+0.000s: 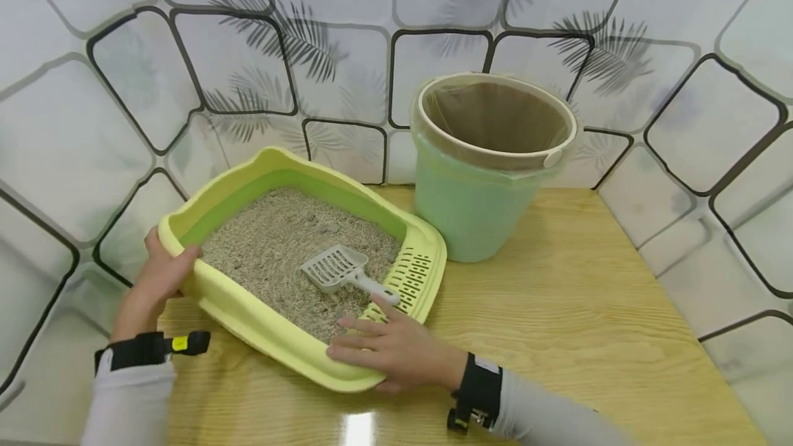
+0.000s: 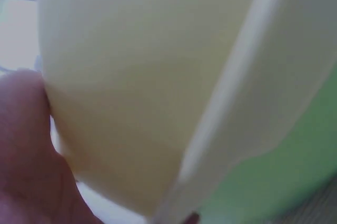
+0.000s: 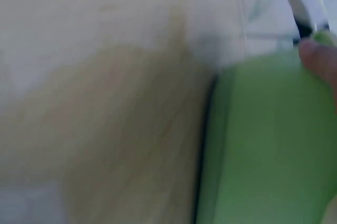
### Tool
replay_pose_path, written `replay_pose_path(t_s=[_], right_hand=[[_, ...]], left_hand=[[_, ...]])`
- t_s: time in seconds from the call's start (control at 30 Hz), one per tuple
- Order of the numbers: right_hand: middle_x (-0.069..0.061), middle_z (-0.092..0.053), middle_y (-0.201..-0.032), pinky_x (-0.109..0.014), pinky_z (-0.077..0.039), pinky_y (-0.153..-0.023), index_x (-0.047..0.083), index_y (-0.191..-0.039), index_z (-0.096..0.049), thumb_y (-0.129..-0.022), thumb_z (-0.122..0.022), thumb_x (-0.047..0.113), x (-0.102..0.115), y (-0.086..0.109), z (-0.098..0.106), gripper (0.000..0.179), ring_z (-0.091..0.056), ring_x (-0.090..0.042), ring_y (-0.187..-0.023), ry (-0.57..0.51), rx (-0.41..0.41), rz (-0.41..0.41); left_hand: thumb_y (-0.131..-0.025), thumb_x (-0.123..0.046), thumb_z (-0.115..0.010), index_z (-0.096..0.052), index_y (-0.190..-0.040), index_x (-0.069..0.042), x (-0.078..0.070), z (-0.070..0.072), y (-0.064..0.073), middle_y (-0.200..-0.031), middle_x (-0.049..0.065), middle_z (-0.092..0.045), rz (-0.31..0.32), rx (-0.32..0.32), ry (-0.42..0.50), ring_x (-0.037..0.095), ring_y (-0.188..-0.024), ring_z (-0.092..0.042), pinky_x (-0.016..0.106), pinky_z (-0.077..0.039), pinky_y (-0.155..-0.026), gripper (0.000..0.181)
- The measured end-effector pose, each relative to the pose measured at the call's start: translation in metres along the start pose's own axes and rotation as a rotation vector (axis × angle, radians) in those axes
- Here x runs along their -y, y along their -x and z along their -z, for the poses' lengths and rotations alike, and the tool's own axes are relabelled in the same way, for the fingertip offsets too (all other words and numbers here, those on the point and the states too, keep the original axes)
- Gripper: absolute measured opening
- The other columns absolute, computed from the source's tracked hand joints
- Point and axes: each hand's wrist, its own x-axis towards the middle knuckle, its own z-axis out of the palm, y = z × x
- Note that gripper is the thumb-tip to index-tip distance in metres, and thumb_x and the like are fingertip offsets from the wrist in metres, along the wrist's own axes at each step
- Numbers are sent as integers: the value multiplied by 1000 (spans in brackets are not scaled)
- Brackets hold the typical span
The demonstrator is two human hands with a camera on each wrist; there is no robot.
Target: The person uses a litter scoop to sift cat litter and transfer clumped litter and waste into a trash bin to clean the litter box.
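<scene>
A yellow-green litter box (image 1: 260, 312) filled with grainy litter (image 1: 272, 239) is between the two hands. My left hand (image 1: 157, 277) grips its left end, thumb over the rim; the left wrist view shows part of the hand (image 2: 31, 155) against the pale outer wall. At the front right corner, my right hand (image 1: 403, 349) holds the rim, fingers laid over the top and thumb low on the outside. A light grey slotted scoop (image 1: 334, 267) lies on the litter, its handle reaching over the perforated ledge (image 1: 415, 274) close to the right fingers.
Behind the box's right end stands a mint-green bin (image 1: 471, 212) lined with a thin bag, very near the ledge. Wooden tabletop (image 1: 588, 308) extends to the right and front. Patterned sheeting (image 1: 347, 67) encloses the back and both sides.
</scene>
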Motion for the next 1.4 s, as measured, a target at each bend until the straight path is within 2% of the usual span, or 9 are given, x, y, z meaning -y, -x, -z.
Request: replay_pose_path(t_s=[0.13,0.23,0.37,0.5,0.6,0.7,0.83,1.1,1.4], right_hand=[[10,-48,-148,-60,-26,-116,39,-149,-33,-83,-56,69,-23,32,1,75,-37,-19,-144,-5,-29,-22],[5,-45,-151,-63,-28,-114,44,-148,-31,-86,-56,66,-34,51,2,70,-38,-23,-144,4,-22,-87],[0,-46,-150,-63,-32,-111,32,-147,-39,-79,-58,72,-29,53,1,81,-42,-27,-140,-6,-110,-189],[-6,-57,-140,-58,-40,-106,14,-137,-54,-72,-57,79,-7,28,-6,92,-54,-28,-129,-3,-253,-258],[-4,-70,-121,-47,-49,-101,12,-123,-65,-73,-60,75,5,11,-12,81,-65,-23,-113,11,-321,-290],[1,-74,-103,-38,-54,-96,15,-108,-70,-71,-66,69,6,4,-16,65,-69,-17,-100,-4,-356,-285],[3,-75,-100,-36,-54,-96,16,-105,-70,-71,-68,66,-8,2,-20,61,-69,-17,-98,-39,-368,-230],[1,-74,-107,-40,-50,-100,16,-113,-70,-65,-78,63,-52,-4,-31,68,-67,-17,-103,-120,-325,-230],[0,-71,-119,-47,-43,-107,19,-126,-63,-67,-77,62,-76,-3,-42,75,-63,-21,-115,-177,-193,-351]], left_hand=[[-96,-48,-37,38,-144,-20,2,-12,47,-139,50,-13,133,-61,-11,56,-119,-35,62,-42,-93,93],[-95,-56,-39,44,-140,-25,3,-17,69,-143,52,8,223,-83,-5,66,-127,-20,75,-29,-99,99],[-93,-64,-39,43,-141,-27,11,-19,80,-144,51,16,249,-152,2,67,-113,-39,62,-51,-85,102],[-95,-61,-37,31,-149,-23,25,-15,78,-147,48,5,169,-209,58,46,-83,-60,41,-59,-56,95],[-97,-55,-36,17,-154,-16,32,-14,76,-137,43,-22,125,-189,89,24,-71,-59,39,-57,-51,86],[-98,-52,-34,10,-153,-11,36,-14,76,-121,31,-35,149,-173,103,16,-70,-55,38,-55,-51,81],[-97,-52,-35,14,-153,-16,34,-15,80,-120,32,-36,235,-219,118,16,-68,-54,37,-56,-52,83],[-95,-53,-41,3,-153,-22,26,-27,72,-120,28,-35,268,-354,200,20,-61,-57,42,-59,-52,79],[-92,-62,-37,11,-151,-30,13,-34,40,-143,35,-12,252,-304,200,34,-80,-54,40,-60,-56,83]])
